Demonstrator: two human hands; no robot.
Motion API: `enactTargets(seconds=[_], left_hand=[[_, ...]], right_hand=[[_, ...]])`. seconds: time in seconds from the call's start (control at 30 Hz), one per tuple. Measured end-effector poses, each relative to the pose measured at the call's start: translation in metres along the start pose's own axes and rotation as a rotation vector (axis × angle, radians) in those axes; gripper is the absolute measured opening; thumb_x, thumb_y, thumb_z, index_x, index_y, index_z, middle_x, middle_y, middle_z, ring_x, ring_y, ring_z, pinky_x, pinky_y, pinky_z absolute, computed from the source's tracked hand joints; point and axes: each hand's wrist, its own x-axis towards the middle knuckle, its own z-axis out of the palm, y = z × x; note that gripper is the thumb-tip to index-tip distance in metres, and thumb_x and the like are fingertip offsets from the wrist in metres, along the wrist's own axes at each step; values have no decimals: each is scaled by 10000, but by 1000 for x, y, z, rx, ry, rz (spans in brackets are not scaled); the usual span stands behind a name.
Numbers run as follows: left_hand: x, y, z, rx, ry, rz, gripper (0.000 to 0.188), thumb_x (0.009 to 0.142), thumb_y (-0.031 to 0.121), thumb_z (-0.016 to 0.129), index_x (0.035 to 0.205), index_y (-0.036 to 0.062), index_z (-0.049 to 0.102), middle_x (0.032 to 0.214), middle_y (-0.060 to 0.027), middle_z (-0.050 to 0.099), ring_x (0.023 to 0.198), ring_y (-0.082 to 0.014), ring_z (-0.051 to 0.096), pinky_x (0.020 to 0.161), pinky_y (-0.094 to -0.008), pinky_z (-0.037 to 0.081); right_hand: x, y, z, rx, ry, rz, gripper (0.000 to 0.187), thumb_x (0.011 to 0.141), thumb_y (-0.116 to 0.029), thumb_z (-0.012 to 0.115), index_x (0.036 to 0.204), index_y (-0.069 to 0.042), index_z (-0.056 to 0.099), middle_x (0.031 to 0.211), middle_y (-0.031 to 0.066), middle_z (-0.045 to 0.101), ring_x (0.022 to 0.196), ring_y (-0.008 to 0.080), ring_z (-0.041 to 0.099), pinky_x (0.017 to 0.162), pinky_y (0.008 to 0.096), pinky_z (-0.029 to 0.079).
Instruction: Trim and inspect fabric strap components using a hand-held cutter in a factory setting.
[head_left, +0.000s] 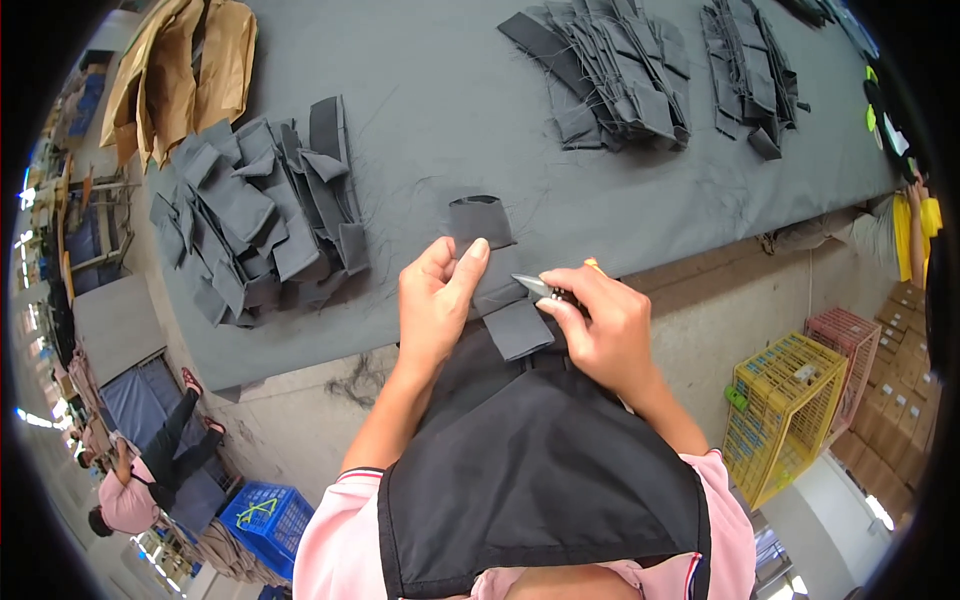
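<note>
Head view: grey cloth strip (499, 267) spans the near edge of the surface (420, 150), its far end over the surface, its near, folded end over the black apron (540, 470). Left hand (435, 300): nearly closed, thumb and bent fingers pinching the strip's left side. Right hand (608, 325): closed around the dark handle of a small pointed cutter (531, 286); metal tip aims left, at the strip's right edge; cannot tell whether it touches.

Positions relative to the strip: loose pile of cloth pieces (240, 210) to its left; brown paper bag (180, 75) farther off, beyond that pile; large cloth bundle (635, 80) beyond and to the right; narrower cloth bundle (750, 70) farther right again. Yellow crate (785, 400) well apart, right; blue basket (268, 525) well apart, left and nearer the wearer.
</note>
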Motion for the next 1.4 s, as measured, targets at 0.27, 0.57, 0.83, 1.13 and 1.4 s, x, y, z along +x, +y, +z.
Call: enactTargets(seconds=[0.27,0.57,0.83,1.13,1.4], left_hand=[[2,11,-3,-314,-33,-214,113,894,166,625,852,61,630,775,70,574,689,3,461,631,-176,369],[4,3,-14,-482,-140,-347,143,895,170,621,948,38,631,900,10,638,802,-55,566,756,-225,441],[4,2,-15,-502,-213,-387,200,899,207,614,992,29,627,931,-21,653,847,-72,591,792,-236,455],[2,3,-12,-507,-238,-388,194,899,192,612,1006,31,631,932,-12,654,839,-65,583,790,-232,449],[-2,8,-13,-453,-217,-343,194,898,185,616,997,20,632,911,-14,653,816,-62,581,764,-223,454]], right_hand=[[-1,14,1,215,68,93,241,711,-37,713,938,-42,631,697,77,601,569,200,577,518,290,443],[2,13,14,337,22,4,282,696,-4,725,961,-17,629,726,82,620,565,175,570,558,265,466],[-2,17,18,415,2,-4,286,711,-4,726,976,-5,620,750,84,626,577,157,563,557,245,455],[-6,15,17,505,-11,31,289,717,16,719,988,0,620,815,84,646,627,137,575,573,242,457],[-3,6,13,338,43,10,250,701,-18,736,935,-11,646,742,96,643,570,203,600,661,290,501]])
